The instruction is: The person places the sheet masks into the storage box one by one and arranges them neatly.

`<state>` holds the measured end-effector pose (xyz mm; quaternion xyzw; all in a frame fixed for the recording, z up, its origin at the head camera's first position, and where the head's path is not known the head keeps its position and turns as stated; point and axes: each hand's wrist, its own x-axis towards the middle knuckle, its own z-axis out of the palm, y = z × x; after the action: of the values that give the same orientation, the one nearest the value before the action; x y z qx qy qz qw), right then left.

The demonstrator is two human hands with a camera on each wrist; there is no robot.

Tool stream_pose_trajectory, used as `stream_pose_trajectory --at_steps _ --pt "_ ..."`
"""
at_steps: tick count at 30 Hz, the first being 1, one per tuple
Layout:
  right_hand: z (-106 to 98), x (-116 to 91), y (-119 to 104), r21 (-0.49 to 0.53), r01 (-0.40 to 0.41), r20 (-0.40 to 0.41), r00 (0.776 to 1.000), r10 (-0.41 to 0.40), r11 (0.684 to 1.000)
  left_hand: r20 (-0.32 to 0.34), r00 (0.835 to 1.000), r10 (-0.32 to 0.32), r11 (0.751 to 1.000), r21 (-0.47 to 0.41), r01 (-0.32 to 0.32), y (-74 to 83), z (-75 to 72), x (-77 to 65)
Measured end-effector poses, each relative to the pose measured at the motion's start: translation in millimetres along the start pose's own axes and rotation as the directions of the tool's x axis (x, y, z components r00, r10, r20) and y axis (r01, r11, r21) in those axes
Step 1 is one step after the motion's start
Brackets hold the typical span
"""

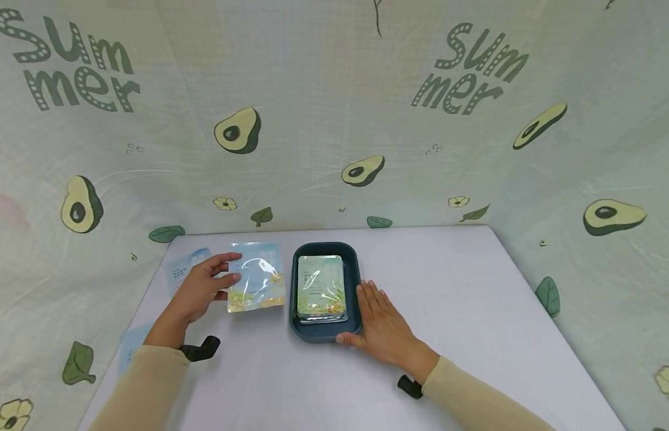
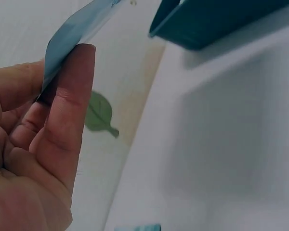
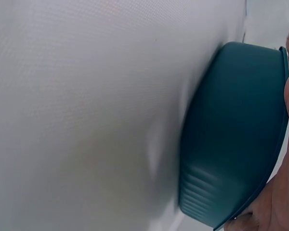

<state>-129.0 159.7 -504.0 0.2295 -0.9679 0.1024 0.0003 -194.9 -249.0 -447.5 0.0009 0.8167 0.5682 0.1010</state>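
Note:
My left hand [image 1: 198, 287] pinches the left edge of a light blue face mask packet [image 1: 256, 278], glossy, with a yellow-green printed lower part. In the left wrist view the packet [image 2: 67, 41] stands edge-on between thumb and fingers. It is held up just left of a dark teal tray [image 1: 323, 333]. Inside the tray lies a small stack of packets, a green one [image 1: 320, 287] on top. My right hand [image 1: 385, 329] rests at the tray's right front corner, fingers straight along the right rim and thumb at the front. The right wrist view shows the tray's outer wall [image 3: 226, 130].
Two more pale blue packets lie on the white table [image 1: 463, 311] at its left side, one farther back [image 1: 178, 275] and one nearer [image 1: 130, 344], partly hidden by the left arm. A cloth printed with avocados [image 1: 238, 130] hangs behind and beside the table.

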Motion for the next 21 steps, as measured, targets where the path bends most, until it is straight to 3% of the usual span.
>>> stream_pose_trajectory --at_steps 6,11,16,21 --pt "0.1 0.6 1.1 -0.022 -0.001 0.013 1.0 0.001 1.0 0.071 0.997 0.041 0.998 -0.052 -0.037 19.2 34.2 10.1" --pt "0.4 -0.8 2.7 -0.03 -0.011 0.02 1.0 0.012 0.999 0.13 0.991 0.02 0.999 -0.045 -0.014 26.0 73.8 29.7" --pt "0.3 -0.7 2.4 -0.012 -0.009 0.016 1.0 0.01 1.0 0.135 0.991 0.024 0.999 -0.028 -0.02 31.7 106.3 45.4" --pt "-0.9 0.0 0.5 0.0 -0.013 0.021 1.0 0.013 1.0 0.135 0.99 0.031 1.0 -0.006 -0.03 33.9 127.2 53.8"
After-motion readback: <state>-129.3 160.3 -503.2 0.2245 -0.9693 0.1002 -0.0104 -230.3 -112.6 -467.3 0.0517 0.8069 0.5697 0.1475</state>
